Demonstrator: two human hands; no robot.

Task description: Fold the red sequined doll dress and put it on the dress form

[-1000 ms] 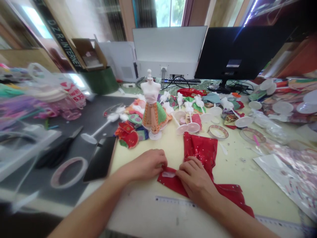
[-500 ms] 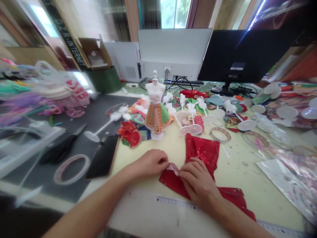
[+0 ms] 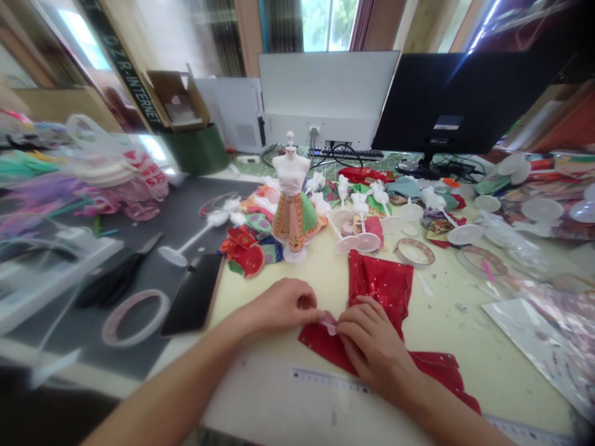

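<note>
In front of the dressed mannequin (image 3: pixel 291 192), on the pale table (image 3: pixel 465 347), entries left to right. Tape ring (image 3: pixel 136 317) and dark phone (image 3: pixel 195 301) lie front-left of the mannequin, both untouched. Left hand (image 3: pixel 279 305), straight in front of it: fingers curled, thumb and forefinger pinching a small pale strip (image 3: pixel 329 322) at the left edge of the red cloth (image 3: pixel 383 285). Right hand (image 3: pixel 372 344), front-right of the mannequin: knuckles up on the cloth, fingers close together, tips at the same strip; whether they grip or only press, cannot tell. Judgement: work on this edge is at an early stage, as only one short piece of strip is lifted and the rest of the cloth lies unworked. Cloth: shiny red with small glittering flecks, rumpled, bent in an L running from near the mannequin's base towards the ruler (image 3: pixel 325 376) at the table's near edge.
</note>
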